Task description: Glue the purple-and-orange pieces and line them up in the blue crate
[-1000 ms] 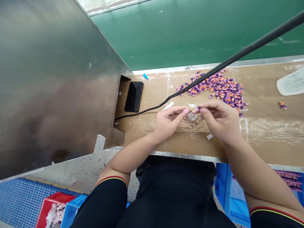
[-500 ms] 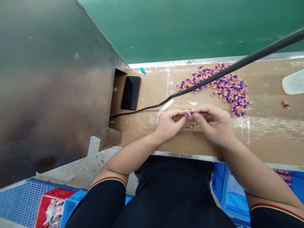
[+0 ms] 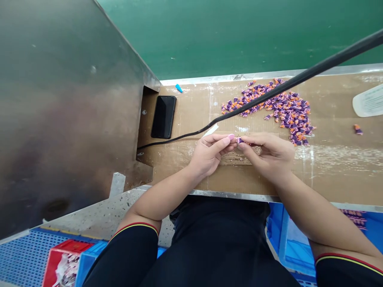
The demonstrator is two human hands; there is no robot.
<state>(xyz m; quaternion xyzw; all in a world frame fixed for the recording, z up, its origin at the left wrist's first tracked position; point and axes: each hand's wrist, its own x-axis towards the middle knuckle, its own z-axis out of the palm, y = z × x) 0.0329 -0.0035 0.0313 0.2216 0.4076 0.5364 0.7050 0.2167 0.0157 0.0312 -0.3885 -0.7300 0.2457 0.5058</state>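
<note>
A brown-covered tabletop runs in front of a green surface, with a metal cabinet on the left. Over it the two hands are close together: the left hand pinches a small pink piece, and the right hand pinches a small purple piece just beside it. A white strip lies just beyond the left hand. Farther out, a black cable crosses in front of a pile of purple and orange figures. A phone and a blue cap lie to the left; a single figure lies near a whitish container at the right. Below the tabletop, at the left, a red crate stands beside a blue crate.
</note>
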